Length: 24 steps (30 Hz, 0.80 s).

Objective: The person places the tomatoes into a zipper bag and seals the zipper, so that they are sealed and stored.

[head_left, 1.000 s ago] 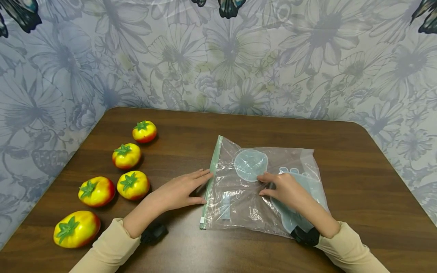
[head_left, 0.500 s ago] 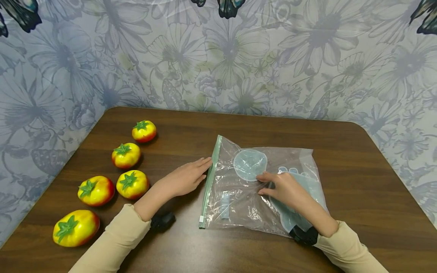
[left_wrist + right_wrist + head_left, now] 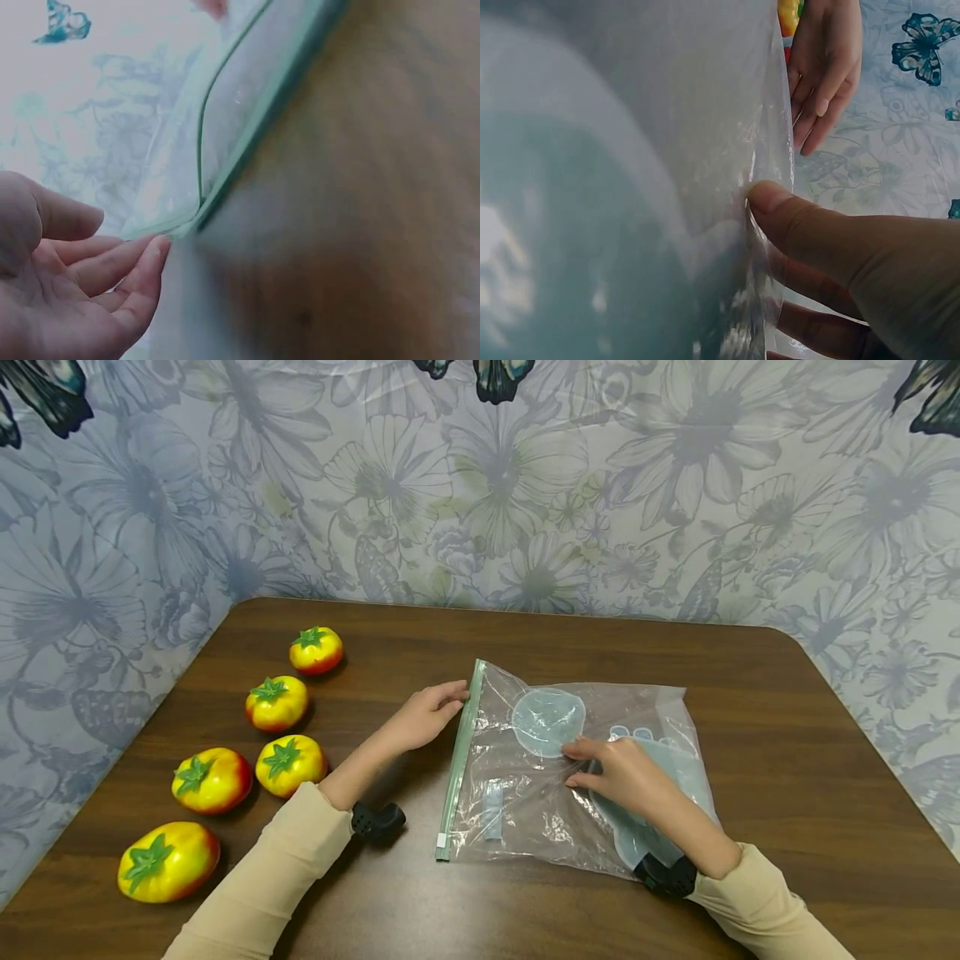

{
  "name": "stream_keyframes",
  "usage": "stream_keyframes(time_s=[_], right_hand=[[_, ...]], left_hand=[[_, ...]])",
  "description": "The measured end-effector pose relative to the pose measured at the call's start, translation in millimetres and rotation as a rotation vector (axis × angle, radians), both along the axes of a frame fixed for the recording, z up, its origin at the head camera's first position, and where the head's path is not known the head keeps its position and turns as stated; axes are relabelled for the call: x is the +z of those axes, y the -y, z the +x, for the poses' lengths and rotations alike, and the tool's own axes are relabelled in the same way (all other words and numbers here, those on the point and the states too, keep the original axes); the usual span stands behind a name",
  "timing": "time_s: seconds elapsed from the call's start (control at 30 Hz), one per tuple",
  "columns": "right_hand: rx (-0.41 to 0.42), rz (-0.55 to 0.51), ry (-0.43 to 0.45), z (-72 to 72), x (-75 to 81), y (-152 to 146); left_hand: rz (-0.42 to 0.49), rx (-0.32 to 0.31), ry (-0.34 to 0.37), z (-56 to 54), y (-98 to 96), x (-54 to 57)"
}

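A clear zip bag (image 3: 525, 810) with a green zip edge (image 3: 459, 764) lies flat on the wooden table. Its white slider (image 3: 442, 841) sits at the near end. My left hand (image 3: 422, 717) is at the far part of that edge, fingertips touching it. In the left wrist view the fingers (image 3: 124, 270) reach the bag's corner, the thumb held apart. On top of the bag, my right hand (image 3: 626, 777) pinches a fold of the film between thumb (image 3: 799, 225) and fingers. Printed on the bag are a pale blue round patch (image 3: 548, 722) and a larger blue shape, partly covered by my right hand.
Several shiny yellow-red tomatoes with green leaf tops stand at the left: one at the back (image 3: 316, 652), one at the near corner (image 3: 168, 862), others between, one (image 3: 291, 767) close to my left forearm. A flower-patterned wall (image 3: 480, 527) rises behind the table.
My left hand has slid away from me along the green zip edge, from its middle toward its far end. My right hand and the bag have stayed in place.
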State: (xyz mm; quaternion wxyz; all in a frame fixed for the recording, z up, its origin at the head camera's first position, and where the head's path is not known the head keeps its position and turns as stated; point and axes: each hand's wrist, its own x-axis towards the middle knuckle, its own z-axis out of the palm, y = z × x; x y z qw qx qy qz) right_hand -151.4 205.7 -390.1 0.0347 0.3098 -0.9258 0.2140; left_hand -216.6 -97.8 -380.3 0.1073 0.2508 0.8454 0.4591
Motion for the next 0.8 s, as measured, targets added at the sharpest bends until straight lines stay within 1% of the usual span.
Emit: stream_keyframes(time_s=[0.07,0.17,0.23,0.3,0.4,0.47,0.57,0.6,0.8], right_hand=[[0.002,-0.002,-0.003,0.3,-0.6,-0.1],[0.005,-0.008,-0.006,0.6,-0.9,-0.1],[0.007,-0.009,-0.004,0.6,-1.1,0.3],[0.008,-0.008,0.000,0.6,-0.5,0.8],[0.011,-0.007,0.001,0.5,-0.4,1.4],[0.014,-0.010,-0.003,0.3,-0.3,1.4],[0.016,-0.016,-0.012,0.3,-0.6,1.2],[0.017,-0.019,-0.014,0.3,-0.4,1.1],[0.019,-0.029,-0.015,0.4,-0.6,0.0]], left_hand=[[0.055,0.022,0.082,-4.2,-1.9,1.1],[0.150,0.059,0.229,-9.6,-4.1,3.3],[0.194,0.101,0.302,-12.5,-5.1,4.6],[0.230,0.138,0.351,-14.3,-5.6,5.2],[0.257,0.162,0.366,-14.4,-5.7,5.7],[0.256,0.159,0.348,-12.4,-5.3,6.1],[0.230,0.134,0.271,-8.1,-4.0,5.0],[0.212,0.121,0.231,-6.4,-3.5,4.1],[0.048,0.013,-0.096,3.7,-1.9,-2.3]])
